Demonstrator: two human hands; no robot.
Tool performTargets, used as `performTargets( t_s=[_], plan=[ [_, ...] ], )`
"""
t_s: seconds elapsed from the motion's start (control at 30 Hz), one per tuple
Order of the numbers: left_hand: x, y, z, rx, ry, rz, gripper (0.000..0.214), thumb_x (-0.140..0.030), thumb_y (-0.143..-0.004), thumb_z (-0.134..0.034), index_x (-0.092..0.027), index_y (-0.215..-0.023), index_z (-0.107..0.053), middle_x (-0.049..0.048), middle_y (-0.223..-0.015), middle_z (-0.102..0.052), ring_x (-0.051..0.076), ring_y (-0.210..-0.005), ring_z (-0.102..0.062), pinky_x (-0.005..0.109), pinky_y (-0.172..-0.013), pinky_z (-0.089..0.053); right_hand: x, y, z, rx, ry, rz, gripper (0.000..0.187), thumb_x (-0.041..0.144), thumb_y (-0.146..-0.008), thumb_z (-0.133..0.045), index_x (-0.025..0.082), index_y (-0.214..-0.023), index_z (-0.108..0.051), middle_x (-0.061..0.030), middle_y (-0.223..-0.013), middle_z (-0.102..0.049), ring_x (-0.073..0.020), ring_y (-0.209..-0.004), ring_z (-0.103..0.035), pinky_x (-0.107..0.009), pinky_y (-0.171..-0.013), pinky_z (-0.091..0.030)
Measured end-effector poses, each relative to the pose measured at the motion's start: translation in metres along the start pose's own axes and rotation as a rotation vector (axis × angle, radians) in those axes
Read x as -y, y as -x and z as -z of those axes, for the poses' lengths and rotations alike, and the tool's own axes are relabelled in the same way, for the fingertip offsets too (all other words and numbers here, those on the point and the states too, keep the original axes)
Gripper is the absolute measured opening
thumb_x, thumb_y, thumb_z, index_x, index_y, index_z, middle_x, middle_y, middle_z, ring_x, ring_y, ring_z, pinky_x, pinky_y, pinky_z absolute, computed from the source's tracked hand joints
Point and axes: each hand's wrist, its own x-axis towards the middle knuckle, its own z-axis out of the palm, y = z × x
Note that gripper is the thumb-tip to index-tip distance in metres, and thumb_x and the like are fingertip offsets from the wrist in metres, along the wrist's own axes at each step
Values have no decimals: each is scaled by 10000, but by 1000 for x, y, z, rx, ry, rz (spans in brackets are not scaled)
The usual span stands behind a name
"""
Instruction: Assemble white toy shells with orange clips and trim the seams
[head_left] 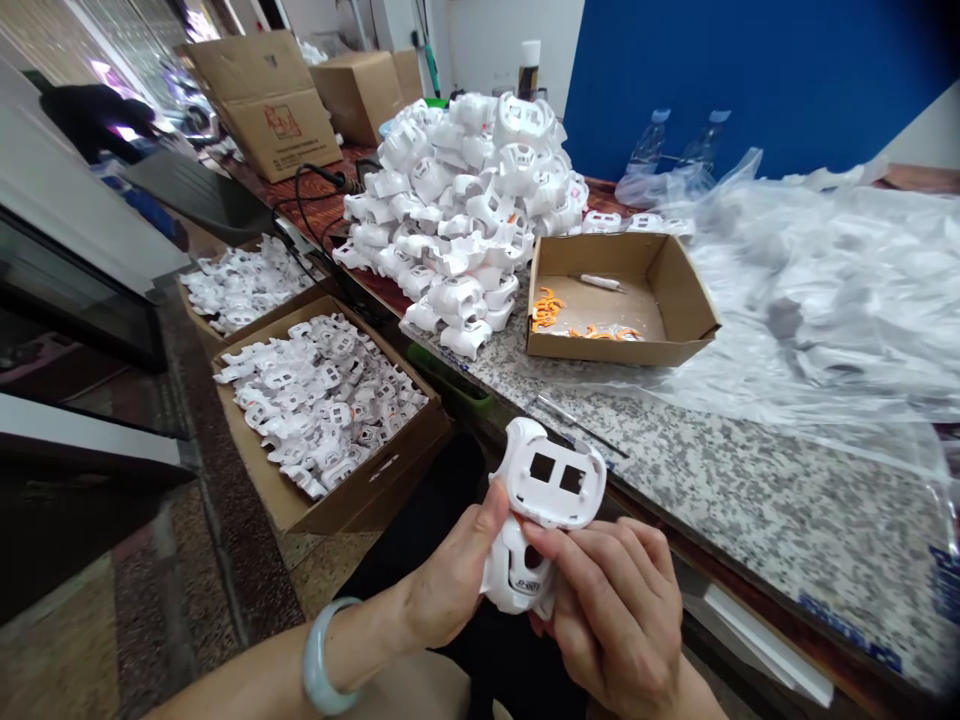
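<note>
— White plastic housing (544, 475): where do you have it?
— Low at 12 o'clock, right in front of you, just off the near edge of the speckled granite bench (750, 500). Its face with two square windows tilts up toward you.
— And your hands?
— Together, both clamped on it. Your left hand (450, 570), with a pale green bangle (321, 655) at the wrist, grips from the 8 o'clock side, thumb against the rim. Your right hand (611, 610) wraps it from the 4 o'clock side, fingers across its lower part.
— What's around you?
— At 10 o'clock, a cardboard tray (379, 480) is full of similar white housings, with a second tray (196, 318) beyond it. Farther out at 12, a big heap of white housings (457, 200) sits on the bench. At 1 o'clock, a shallow cardboard box (600, 348) holds orange pieces (546, 310), and at 2 o'clock clear plastic sheeting (810, 300) spreads across the bench.
</note>
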Motion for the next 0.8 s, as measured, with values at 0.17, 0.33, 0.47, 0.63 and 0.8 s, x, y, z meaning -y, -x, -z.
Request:
performTargets(
  t_s=[0.17,0.33,0.47,0.63,0.8],
  plan=[
    [0,-3,-5,20,136,-43,660,-688,-800,-421,-123,-1069,-634,60,-681,-662,130,-490,-558,220,-453,-464,-3,7,-3,-34,-6,-5,326,108,-809,-393,101,-1068,-590,-75,-841,-640,-179,-766,-583,-367,-753,-365],
    [3,-2,-5,9,164,-8,657,-688,-781,-457,-110,-1025,-650,69,-704,-675,122,-474,-572,212,-447,-485,-3,10,-7,-109,4,-31,316,125,-841,-347,110,-1003,-618,-56,-797,-625,-159,-745,-565,-381,-770,-330],
    [8,0,-4,0,168,-21,634,-674,-784,-470,-110,-1009,-654,62,-669,-667,128,-474,-580,211,-448,-489,-2,14,-9,-131,-14,-32,286,123,-846,-361,104,-967,-619,-59,-793,-618,-163,-749,-552,-383,-746,-314],
    [15,1,3,-2,151,-1,697,-714,-771,-433,-85,-964,-664,69,-592,-636,142,-478,-581,220,-439,-490,-3,20,-16,-127,-61,-44,291,131,-851,-356,98,-972,-618,-67,-800,-611,-177,-764,-548,-394,-746,-314],
    [5,1,11,44,34,-61,556,-614,-790,-531,-85,-885,-678,53,-571,-614,132,-494,-579,201,-477,-472,-3,16,-18,-77,-68,-44,312,121,-838,-382,115,-1049,-611,-61,-829,-592,-183,-797,-528,-398,-757,-313]
  ],
)
